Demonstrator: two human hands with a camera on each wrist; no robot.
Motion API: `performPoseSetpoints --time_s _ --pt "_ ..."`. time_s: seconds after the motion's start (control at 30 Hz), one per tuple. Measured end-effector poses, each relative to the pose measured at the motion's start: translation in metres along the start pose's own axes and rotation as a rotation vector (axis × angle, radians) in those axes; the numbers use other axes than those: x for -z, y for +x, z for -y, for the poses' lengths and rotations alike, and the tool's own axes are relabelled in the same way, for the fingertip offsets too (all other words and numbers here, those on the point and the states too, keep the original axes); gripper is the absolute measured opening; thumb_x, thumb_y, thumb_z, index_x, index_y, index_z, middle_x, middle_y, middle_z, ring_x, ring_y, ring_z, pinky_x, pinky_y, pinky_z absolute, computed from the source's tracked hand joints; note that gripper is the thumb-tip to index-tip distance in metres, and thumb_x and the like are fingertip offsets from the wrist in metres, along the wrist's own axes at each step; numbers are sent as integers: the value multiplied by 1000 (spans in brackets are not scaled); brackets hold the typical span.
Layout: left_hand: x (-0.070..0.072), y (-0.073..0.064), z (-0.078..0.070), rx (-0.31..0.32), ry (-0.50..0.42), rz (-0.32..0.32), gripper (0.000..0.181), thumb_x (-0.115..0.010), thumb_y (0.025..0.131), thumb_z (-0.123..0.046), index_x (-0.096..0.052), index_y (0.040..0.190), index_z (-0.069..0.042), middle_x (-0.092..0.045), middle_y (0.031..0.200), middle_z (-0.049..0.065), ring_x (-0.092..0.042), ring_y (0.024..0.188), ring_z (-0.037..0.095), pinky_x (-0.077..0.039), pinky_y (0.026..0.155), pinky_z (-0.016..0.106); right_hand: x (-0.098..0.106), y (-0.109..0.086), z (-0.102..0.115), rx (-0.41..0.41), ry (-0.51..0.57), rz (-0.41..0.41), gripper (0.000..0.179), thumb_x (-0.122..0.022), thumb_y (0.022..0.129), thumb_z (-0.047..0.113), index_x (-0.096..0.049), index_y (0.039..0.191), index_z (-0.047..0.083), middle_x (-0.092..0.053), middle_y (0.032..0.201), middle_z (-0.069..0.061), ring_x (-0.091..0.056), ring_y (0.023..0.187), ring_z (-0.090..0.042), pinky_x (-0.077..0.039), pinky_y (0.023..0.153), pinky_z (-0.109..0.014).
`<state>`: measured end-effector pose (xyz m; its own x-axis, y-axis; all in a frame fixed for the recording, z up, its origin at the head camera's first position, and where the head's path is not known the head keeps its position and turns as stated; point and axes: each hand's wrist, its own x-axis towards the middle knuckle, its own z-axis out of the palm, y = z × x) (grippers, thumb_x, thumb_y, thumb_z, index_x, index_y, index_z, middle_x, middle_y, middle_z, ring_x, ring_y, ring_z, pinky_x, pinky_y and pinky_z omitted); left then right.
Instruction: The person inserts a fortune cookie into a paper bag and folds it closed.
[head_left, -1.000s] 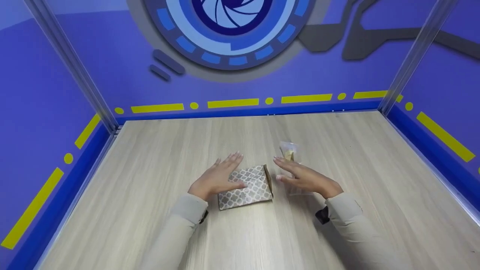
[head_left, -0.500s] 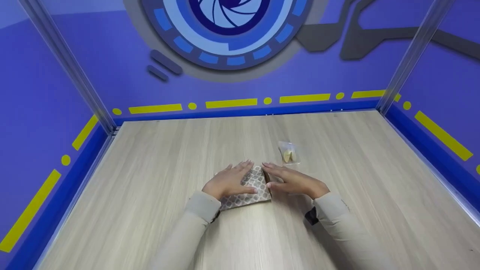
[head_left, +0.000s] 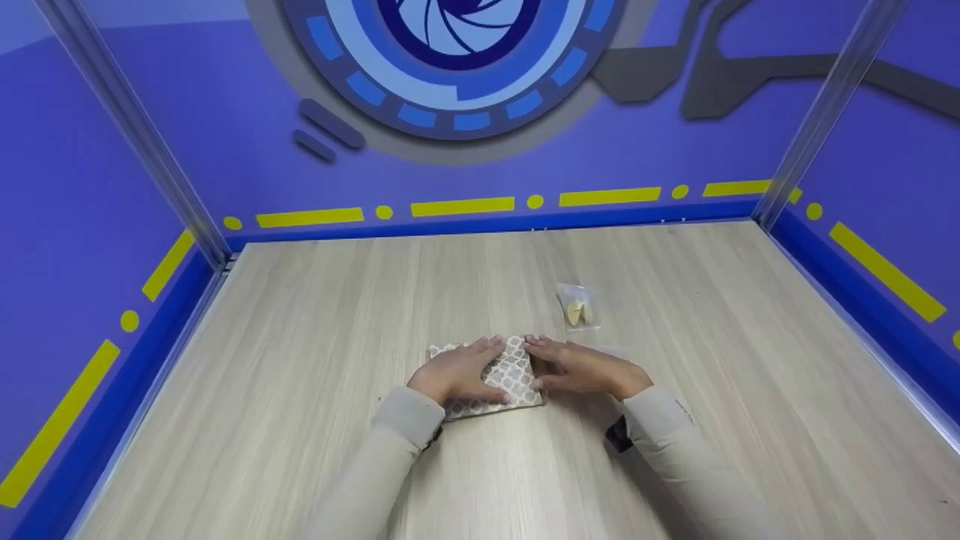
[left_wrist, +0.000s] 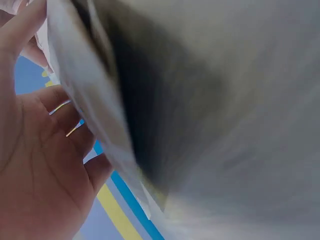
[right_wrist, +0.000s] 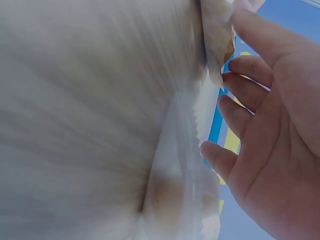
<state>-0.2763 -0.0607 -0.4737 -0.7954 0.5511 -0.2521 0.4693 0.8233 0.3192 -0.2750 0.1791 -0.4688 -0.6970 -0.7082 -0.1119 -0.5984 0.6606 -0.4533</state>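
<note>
The left hand [head_left: 463, 371] and right hand [head_left: 581, 369] have moved closer together over the last second: the left one has slid a bit to the right, and the right one has come left to the end of the patterned paper bag [head_left: 516, 371]. That leaves the small clear packet [head_left: 579, 307] in full sight, with a yellow folded piece inside it.

The bag lies on the near part of the wooden bench [head_left: 337, 322], close to the middle. It is white with round gray shapes. The left hand lies over its left part, fingers spread and thumb out to the side, holding nothing. The right hand is loosely open, its fingers a little bent and its tips at the bag's right edge (I can't tell if they press hard or only touch).

The small clear packet rests on the bench, farther away than the bag and a bit to the right. Close up, the right wrist view shows a see-through packet with a zigzag edge [right_wrist: 182, 195] and something brown and blurry in it.

Both arms have light sleeves [head_left: 375, 457]. A blue-purple wall [head_left: 187, 112] with yellow stripes [head_left: 463, 205] stands at the far side.
</note>
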Motion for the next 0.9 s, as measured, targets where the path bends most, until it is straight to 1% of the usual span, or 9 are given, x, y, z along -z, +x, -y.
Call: performPoseSetpoints --time_s 0.13,0.3,0.43,0.57,0.63,0.8,0.9 --pt "-1 0 1 -9 -7 0 90 -59 73 -62 -22 144 -20 -16 150 -4 -18 136 21 -23 107 43 -1 -1 -1 -20 0 13 65 -55 88 36 -30 140 4 -25 146 -12 -21 134 -31 -18 104 -56" --pt "-1 -1 1 -21 9 -2 89 -61 74 -60 -24 144 -19 -16 150 -6 -17 137 19 -23 107 43 -3 0 -1 -26 -46 29 65 -57 87 34 -33 138 2 -28 145 -13 -22 134 -31 -20 103 -56" --pt "-1 -1 2 -13 11 -1 90 -62 73 -59 -25 144 -19 -17 150 -8 -16 137 18 -22 107 43 -5 1 -2 -20 -74 36 65 -59 87 33 -35 137 0 -28 145 -13 -24 133 -31 -23 103 -54" --pt "-2 1 2 -5 22 1 90 -62 72 -59 -25 143 -19 -17 149 -8 -16 137 18 -22 107 42 -6 2 -3 -11 -62 38 65 -59 86 33 -34 137 0 -28 145 -13 -24 133 -31 -24 105 -48" --pt "-2 2 2 -14 38 0 90 -62 73 -59 -24 144 -18 -17 150 -7 -15 137 18 -20 108 41 -6 2 -3 -3 -53 38 65 -60 86 32 -35 137 -1 -28 145 -14 -24 133 -31 -24 106 -45" --pt "-3 3 1 -31 40 6 90 -62 74 -57 -23 144 -15 -17 150 -2 -14 137 17 -18 109 38 -6 1 -4 2 -29 37 64 -60 86 30 -35 136 -1 -29 144 -15 -25 133 -32 -24 105 -46" --pt "-3 3 1 -32 16 2 89 -63 74 -55 -24 143 -15 -18 150 -3 -17 137 16 -21 109 36 -7 1 -5 -4 -19 35 64 -60 86 31 -35 137 0 -29 144 -14 -24 133 -32 -24 105 -46"
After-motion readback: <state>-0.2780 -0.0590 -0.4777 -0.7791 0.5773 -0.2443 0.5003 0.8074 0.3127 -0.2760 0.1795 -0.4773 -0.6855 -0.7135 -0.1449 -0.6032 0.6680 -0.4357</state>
